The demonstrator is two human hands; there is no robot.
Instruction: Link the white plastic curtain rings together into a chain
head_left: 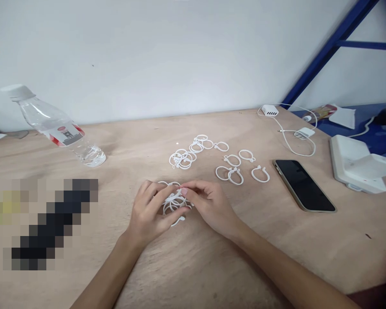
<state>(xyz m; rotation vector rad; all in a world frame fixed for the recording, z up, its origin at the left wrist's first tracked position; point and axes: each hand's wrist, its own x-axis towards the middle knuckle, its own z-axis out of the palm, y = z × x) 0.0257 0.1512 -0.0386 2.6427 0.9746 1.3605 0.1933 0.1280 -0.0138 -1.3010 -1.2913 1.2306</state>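
A pile of white rings (176, 200) lies on the table (231, 262) beneath both hands. The left hand (149, 210) arches half-open over it, thumb apart from forefinger; whether it grips anything is unclear. The right hand (214, 204) pinches a ring between thumb and forefinger. Because the rings overlap, a pull could snag neighbours, and the small ends could slip from the fingertips. Being round, the rings show no clear long axis; the pinched one's facing is hidden. At three o'clock, a loose ring (261, 181) has its gap towards twelve.
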